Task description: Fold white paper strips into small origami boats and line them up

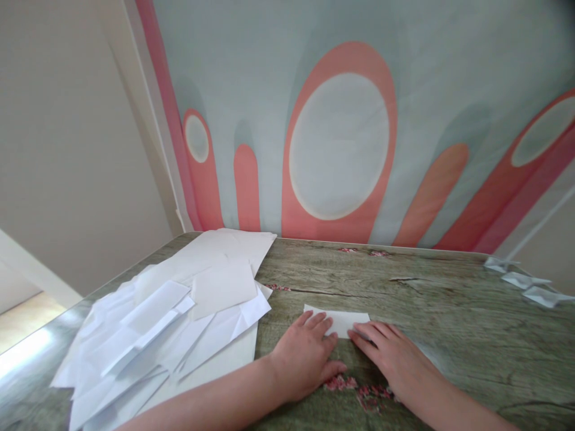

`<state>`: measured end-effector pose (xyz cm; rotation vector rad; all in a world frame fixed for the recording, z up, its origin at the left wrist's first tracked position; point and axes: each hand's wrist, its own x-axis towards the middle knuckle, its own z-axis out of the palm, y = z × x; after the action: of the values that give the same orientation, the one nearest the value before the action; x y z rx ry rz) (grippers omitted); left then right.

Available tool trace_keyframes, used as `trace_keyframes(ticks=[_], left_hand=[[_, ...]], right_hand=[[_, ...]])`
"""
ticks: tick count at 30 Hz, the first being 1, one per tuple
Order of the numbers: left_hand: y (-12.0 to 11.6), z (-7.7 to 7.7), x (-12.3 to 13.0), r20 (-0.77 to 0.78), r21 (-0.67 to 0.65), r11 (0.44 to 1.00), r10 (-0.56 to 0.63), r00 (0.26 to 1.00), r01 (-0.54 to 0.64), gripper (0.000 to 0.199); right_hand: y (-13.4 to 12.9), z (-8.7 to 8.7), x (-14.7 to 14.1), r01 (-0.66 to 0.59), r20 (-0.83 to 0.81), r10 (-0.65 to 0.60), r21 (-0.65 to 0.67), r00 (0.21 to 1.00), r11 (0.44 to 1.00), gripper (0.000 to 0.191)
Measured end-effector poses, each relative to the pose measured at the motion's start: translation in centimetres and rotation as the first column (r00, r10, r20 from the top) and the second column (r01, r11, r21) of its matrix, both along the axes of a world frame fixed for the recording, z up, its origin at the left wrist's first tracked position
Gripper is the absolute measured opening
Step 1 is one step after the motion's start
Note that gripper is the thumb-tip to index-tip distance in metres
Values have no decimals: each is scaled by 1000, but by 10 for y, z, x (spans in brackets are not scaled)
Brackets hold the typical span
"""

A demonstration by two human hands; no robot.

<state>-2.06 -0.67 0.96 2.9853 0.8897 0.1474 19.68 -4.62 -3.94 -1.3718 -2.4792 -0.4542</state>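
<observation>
A small white strip of paper (344, 321) lies flat on the wood-patterned tabletop, crosswise in front of me. My left hand (305, 353) rests palm down at its left end. Its fingertips touch the paper, its fingers are stretched out, and its thumb lies apart on the table. From the other side, my right hand (395, 359) reaches the strip, with extended fingers covering the lower right corner. Neither hand visibly wraps around anything. The fingers hide parts of both ends of the strip.
Left of my hands spreads a loose heap of white paper sheets (224, 287), some folded. Several small folded paper pieces (523, 279) stand in a row at the far right edge. Behind the table (449, 305) rises a wall covering (426, 78) with pink and white shapes.
</observation>
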Motion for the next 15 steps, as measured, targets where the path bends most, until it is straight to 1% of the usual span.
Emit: trace_keyframes(ticks=[5,9,12,15], left_hand=[[-4,2,2,-59,70,996,63,996,-59,49],[-7,4,1,-141,147,983,135,981,-114,42],[-8,0,0,-174,212,969,168,970,-130,34],[-8,-6,-2,-208,236,964,170,963,-119,32]], right_hand=[[0,0,0,-8,-2,8,-6,1000,1000,38],[0,1,1,-6,8,6,6,1000,1000,39],[-1,4,0,-12,3,12,-4,1000,1000,38],[-2,6,-1,-9,-11,8,-23,1000,1000,39]])
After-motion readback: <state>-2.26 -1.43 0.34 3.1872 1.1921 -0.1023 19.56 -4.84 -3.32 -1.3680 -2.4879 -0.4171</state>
